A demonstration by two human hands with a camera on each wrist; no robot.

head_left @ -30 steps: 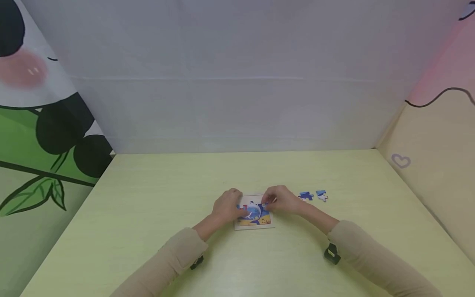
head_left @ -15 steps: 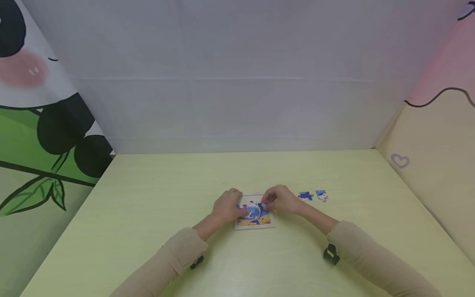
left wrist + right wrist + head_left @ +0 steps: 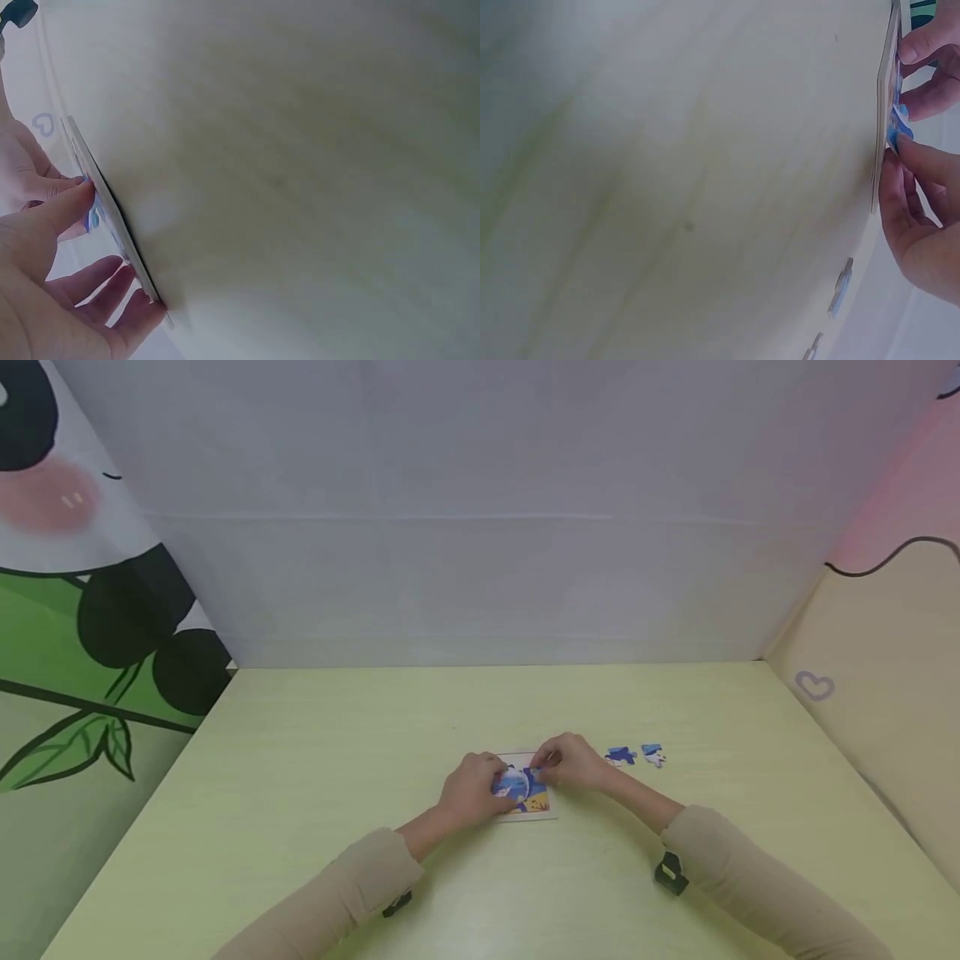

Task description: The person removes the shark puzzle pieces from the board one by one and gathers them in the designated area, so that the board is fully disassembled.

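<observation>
Plainly, both hands meet over a small square puzzle board (image 3: 534,808) lying flat near the middle of the pale green tabletop (image 3: 315,777). The left hand (image 3: 472,789) rests on the board's left part, covering that side; in the left wrist view its fingers (image 3: 90,281) lie fairly straight and relaxed along the board's edge (image 3: 112,217), the thumb tip touching the printed face, and nothing is gripped. The right hand (image 3: 572,762) sits at the board's far right corner with its fingers curled, pinching a small blue puzzle piece (image 3: 534,772) against the picture; the right wrist view shows the thumb and a fingertip (image 3: 919,161) closing on that blue piece (image 3: 898,124) right at the board's edge. The board's visible face shows blue, white and a yellow-orange strip along the near side; no writing or brand can be read on it.

Just to the right of the right hand, two loose puzzle pieces (image 3: 636,755) lie side by side on the tabletop, blue with some white, apart from the board. Both forearms wear beige sleeves (image 3: 720,860), each with a dark strap clip at the wrist. Behind the tabletop stands a plain white wall panel (image 3: 480,527); the left panel (image 3: 90,652) carries green leaves and black round shapes, the right one (image 3: 813,685) a small heart outline.
</observation>
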